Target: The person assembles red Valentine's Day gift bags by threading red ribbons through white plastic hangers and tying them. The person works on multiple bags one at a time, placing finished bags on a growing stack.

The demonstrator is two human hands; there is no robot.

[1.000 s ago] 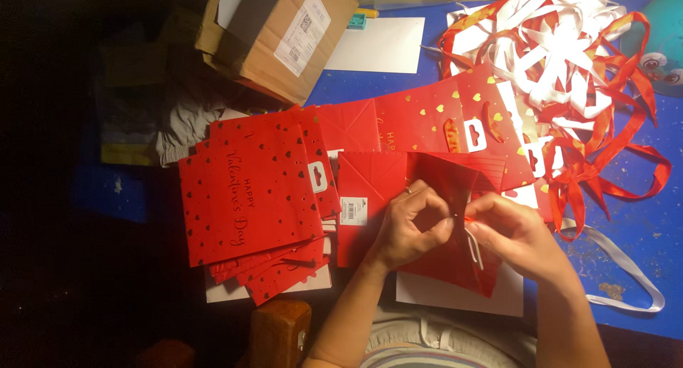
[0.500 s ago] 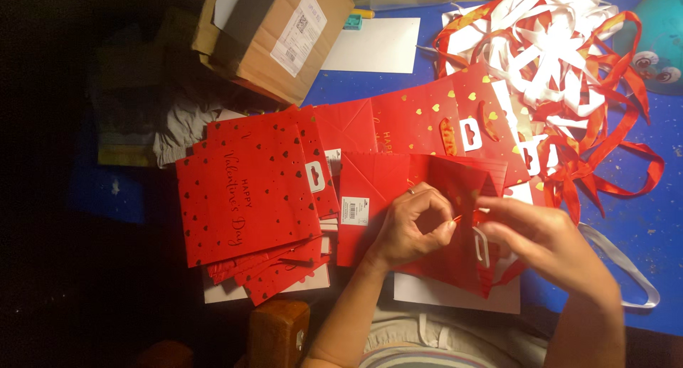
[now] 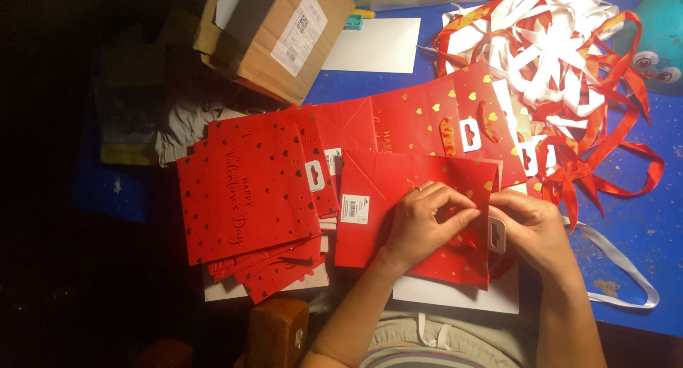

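Both hands pinched onto the same flat red gift bag (image 3: 398,219), at its top edge on the right side. Left hand (image 3: 427,222) lies across the bag's face, fingertips closed on the paper next to the white hang tab (image 3: 496,234). Right hand (image 3: 530,229) closes in from the right on the same edge; its fingertips are hidden, so I can't tell whether it grasps paper, tab or a bit of ribbon.

Bag lies flat on the near-centre of the table, gold hearts on red, barcode sticker (image 3: 355,209) on the left part, a white sheet (image 3: 455,297) under its near edge.

Step, by my read: working the handle area at the bag's opening, with the bag not yet opened up. Next move likely needs the left hand to pin the bag flat while the right does the fine work at the edge; thin paper, so tearing near the tab is the risk.

Outward:
- Left: fanned stack of identical red bags (image 3: 249,204), face up, near edge hanging over more white paper.
- Far: more red bags (image 3: 420,119) overlapping, tabs showing.
- Far right: tangled heap of red and white ribbons (image 3: 562,69), one white loop (image 3: 626,268) trailing near-right.
- Far left: open cardboard box (image 3: 284,34) with a shipping label; blank white sheet (image 3: 377,44) beside it.
- Far right corner: teal round object with cartoon eyes (image 3: 658,34), partly cut off.

Surface is a blue table (image 3: 640,219), scuffed. Left of the scene is dark; lighting warm and dim.
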